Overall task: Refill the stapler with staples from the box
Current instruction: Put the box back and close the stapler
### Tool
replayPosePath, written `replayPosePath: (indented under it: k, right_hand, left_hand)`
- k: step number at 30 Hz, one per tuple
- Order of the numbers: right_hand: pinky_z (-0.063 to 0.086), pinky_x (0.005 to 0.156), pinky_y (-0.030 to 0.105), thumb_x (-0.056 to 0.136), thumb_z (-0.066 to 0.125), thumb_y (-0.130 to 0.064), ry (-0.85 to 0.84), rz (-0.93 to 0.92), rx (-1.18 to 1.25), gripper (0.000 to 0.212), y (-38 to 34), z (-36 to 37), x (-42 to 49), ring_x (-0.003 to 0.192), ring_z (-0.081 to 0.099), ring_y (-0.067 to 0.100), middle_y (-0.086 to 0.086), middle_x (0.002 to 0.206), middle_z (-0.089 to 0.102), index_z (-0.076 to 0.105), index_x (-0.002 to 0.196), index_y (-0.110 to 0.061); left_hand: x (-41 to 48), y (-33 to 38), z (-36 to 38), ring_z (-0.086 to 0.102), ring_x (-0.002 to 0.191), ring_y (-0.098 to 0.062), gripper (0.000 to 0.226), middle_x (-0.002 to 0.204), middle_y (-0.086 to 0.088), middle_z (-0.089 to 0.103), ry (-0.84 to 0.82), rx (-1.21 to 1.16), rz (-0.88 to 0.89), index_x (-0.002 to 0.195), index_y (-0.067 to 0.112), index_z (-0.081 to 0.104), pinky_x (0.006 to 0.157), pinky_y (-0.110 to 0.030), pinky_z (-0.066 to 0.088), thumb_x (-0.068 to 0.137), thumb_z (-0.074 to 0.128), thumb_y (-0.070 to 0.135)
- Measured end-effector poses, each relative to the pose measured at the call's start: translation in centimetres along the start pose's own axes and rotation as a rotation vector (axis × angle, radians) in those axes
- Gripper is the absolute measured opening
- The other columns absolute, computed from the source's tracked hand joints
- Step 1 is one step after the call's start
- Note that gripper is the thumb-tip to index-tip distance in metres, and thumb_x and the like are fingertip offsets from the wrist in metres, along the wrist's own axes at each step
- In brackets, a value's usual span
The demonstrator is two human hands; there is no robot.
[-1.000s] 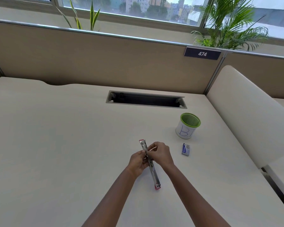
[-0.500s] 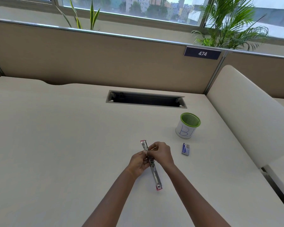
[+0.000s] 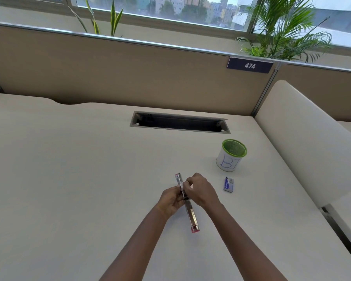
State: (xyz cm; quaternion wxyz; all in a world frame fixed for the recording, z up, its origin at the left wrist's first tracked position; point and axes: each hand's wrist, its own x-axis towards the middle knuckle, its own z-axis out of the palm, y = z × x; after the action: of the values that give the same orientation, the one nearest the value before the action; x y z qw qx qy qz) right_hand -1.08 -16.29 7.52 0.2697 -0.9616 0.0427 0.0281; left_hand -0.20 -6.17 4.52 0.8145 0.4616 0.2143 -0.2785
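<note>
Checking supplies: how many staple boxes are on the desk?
1. The staple box lies right of the right hand, near the cup; more could hide inside it.

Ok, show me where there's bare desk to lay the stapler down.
Bare: the desk left of the left hand, and between the hands and the cable slot. Crowded: right of the right hand, by staple box and cup.

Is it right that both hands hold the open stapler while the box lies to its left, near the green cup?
Not quite: the head view shows the box to the right of the stapler, near the cup. The left hand and right hand do hold the stapler.
</note>
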Motion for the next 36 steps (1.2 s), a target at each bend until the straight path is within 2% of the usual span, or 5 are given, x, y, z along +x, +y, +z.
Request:
replayPosePath:
  k: [7,15,22,30,36]
  right_hand:
    - [0.039,0.095,0.03,0.094,0.039,-0.025,-0.086,0.005,0.151,0.04,0.4,0.0,0.3,0.118,0.051,0.023,0.01,0.131,0.047,0.047,0.133,-0.021]
    - [0.046,0.064,0.015,0.083,0.066,-0.026,-0.274,-0.003,0.484,0.044,1.7,-0.3,0.4,0.093,0.059,0.015,0.001,0.118,0.052,0.053,0.125,-0.022]
    - [0.042,0.048,0.001,0.084,0.065,-0.016,-0.066,0.014,0.535,0.027,2.4,0.9,0.8,0.067,0.059,0.005,0.011,0.11,0.064,0.062,0.11,-0.014]
    - [0.042,0.056,0.016,0.085,0.061,-0.012,-0.022,0.083,0.58,0.029,2.4,1.2,1.0,0.07,0.056,0.014,0.004,0.098,0.059,0.058,0.114,-0.016]
    - [0.046,0.069,0.016,0.08,0.06,0.005,-0.168,-0.024,0.464,0.055,3.1,0.6,0.4,0.088,0.056,0.017,0.007,0.117,0.053,0.049,0.127,-0.02]
  left_hand:
    - [0.1,-0.1,-0.2,0.064,0.038,-0.011,0.028,0.042,-0.003,0.065,-0.013,0.008,-0.003,0.074,0.001,0.06,0.043,-0.019,0.056,0.096,0.042,0.002]
    - [0.5,0.2,-0.8,0.067,0.042,-0.011,0.023,0.047,-0.002,0.069,0.002,-0.006,0.003,0.078,0.004,0.06,0.043,-0.019,0.055,0.096,0.045,0.004]
    - [0.4,0.2,-0.3,0.069,0.046,-0.012,0.019,0.049,-0.004,0.069,-0.043,-0.004,0.012,0.082,0.002,0.061,0.048,-0.021,0.058,0.094,0.047,0.002]
    - [0.5,0.4,-0.2,0.069,0.046,-0.014,0.023,0.049,-0.005,0.069,-0.065,-0.033,0.007,0.081,0.001,0.06,0.048,-0.022,0.058,0.096,0.043,0.003]
    - [0.7,1.3,-0.7,0.068,0.043,-0.014,0.028,0.072,-0.013,0.063,0.012,-0.131,0.032,0.08,0.0,0.057,0.045,-0.023,0.056,0.098,0.036,0.002]
